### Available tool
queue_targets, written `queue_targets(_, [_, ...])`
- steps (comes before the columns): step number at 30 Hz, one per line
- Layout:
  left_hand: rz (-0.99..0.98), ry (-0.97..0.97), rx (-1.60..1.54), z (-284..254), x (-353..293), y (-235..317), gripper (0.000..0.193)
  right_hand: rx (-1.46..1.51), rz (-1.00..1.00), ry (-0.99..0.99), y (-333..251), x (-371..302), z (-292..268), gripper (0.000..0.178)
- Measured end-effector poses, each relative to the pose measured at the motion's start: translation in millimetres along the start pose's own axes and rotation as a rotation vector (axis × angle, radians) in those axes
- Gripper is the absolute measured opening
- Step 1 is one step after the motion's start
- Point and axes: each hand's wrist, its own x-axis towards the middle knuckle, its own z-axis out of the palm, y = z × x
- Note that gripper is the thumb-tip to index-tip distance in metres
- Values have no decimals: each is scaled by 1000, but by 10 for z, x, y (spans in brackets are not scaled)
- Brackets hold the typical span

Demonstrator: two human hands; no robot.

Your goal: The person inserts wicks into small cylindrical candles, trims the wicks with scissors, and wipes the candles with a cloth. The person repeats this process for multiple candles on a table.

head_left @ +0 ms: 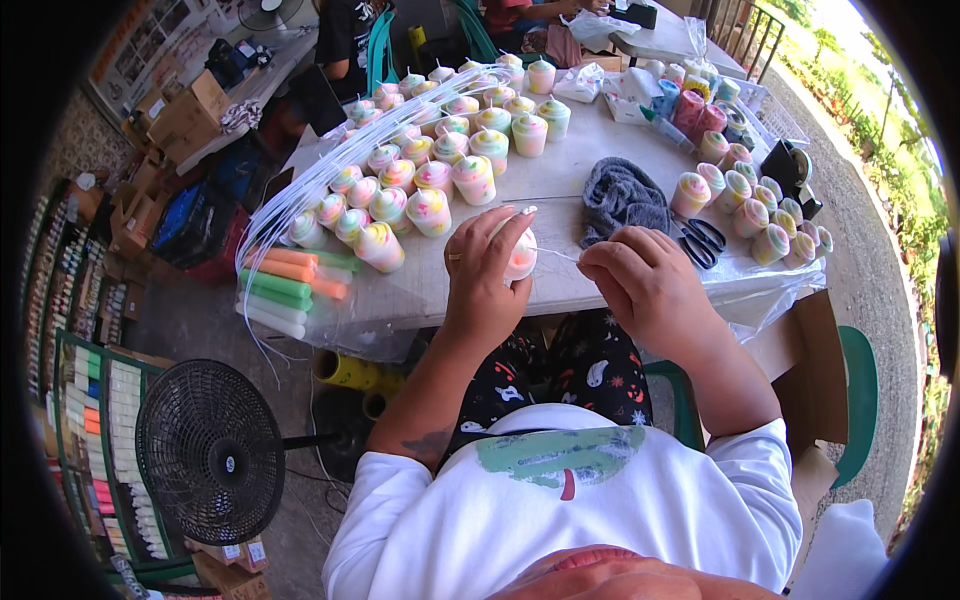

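My left hand is closed around a small pastel-speckled cup-shaped candle above the table's near edge. A thin white wick stretches from that candle to my right hand, whose fingertips are pinched on it. Just beyond my right hand lies a crumpled dark grey cloth, with black-handled scissors to its right. Many similar candles with short wicks stand grouped on the left and middle of the table. Across them runs a long bundle of white wicks that hangs over the left edge.
Orange, green and white sticks lie at the table's left corner. More candles sit on the right beside a black tape dispenser. A black fan stands at lower left. Other people sit at the far side. A cardboard box stands right.
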Motion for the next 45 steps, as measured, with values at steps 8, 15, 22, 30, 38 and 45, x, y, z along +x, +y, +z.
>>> queue_targets(8, [-376,-48,-209,400,-241,-510,56,660,680,40,319,-190,78,14])
queue_targets(15, [164,-185,104,11,152,91,26,657,636,-87,291,-234,266,18])
queue_targets(22, [178,-192,250,-456,-123,-162,9,542,509,-324,315,-337,-70,14])
queue_targets(30, [36,-231,166,-770,-611,-404,13,537,423,-467,507,-531,-161,12])
queue_targets(38, [85,-266,162,-928,-637,-406,10,598,519,-497,597,-613,-354,16])
queue_targets(45, [-54,-283,7,-956,-706,-486,10,716,578,-386,736,-614,-372,11])
